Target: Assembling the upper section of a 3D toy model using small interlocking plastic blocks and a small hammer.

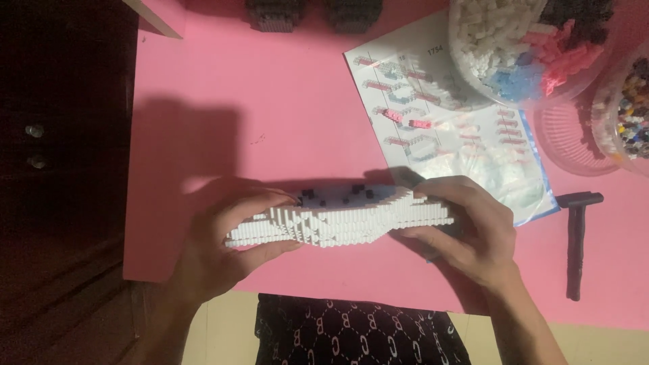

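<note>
Holding: left hand point(216, 247) and right hand point(466, 233) each clasp one end of the white brick model point(338, 220), just above the pink bench point(284, 122).
Handling: likely light, stiff, brittle at seams; support both ends.

We cannot see the fingertips of either hand where they curl behind the white brick model point(341, 220). The top edge cuts off two dark brick pieces point(307, 15) and the clear bowl point(473, 74), and the right edge crops the bead tub point(632, 108).
</note>
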